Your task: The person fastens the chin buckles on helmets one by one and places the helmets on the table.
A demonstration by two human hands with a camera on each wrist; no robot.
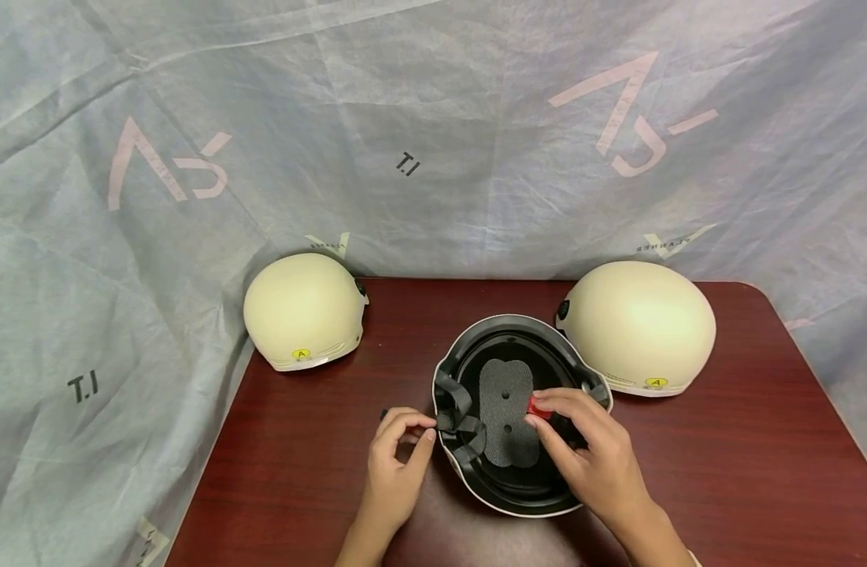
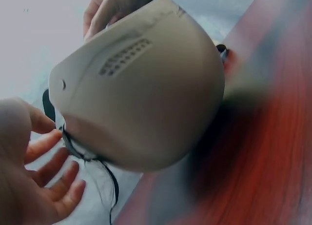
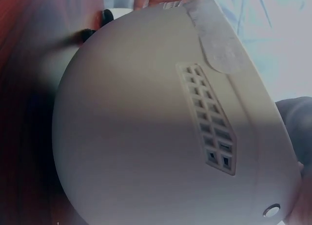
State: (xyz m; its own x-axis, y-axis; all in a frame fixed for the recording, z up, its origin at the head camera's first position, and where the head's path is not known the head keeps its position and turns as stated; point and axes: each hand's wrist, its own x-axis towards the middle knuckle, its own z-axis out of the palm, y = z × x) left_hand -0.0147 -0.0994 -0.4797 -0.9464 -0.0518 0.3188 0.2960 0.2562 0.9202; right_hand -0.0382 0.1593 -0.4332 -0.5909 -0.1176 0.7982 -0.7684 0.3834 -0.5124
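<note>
An upturned cream helmet (image 1: 499,509) lies in front of the person, its black inside and grey mesh pad (image 1: 505,449) facing up. At its left rim, the left hand (image 1: 398,465) pinches a black chin strap (image 1: 444,423) between thumb and index finger; the other fingers are loosely bent. Over the right half of the opening, the right hand (image 1: 599,457) pinches a small red buckle piece (image 1: 539,408) between thumb and fingertips. From below, the left wrist view shows the helmet's shell (image 2: 146,103) and a dangling strap (image 2: 115,186). Vent slots (image 3: 207,117) mark the shell in the right wrist view.
A second cream helmet (image 1: 305,311) stands dome up at the table's back left. Another one (image 1: 642,323) stands at the back right, close against the upturned helmet. Behind the dark red table (image 1: 277,472) hangs a grey printed cloth (image 1: 433,142).
</note>
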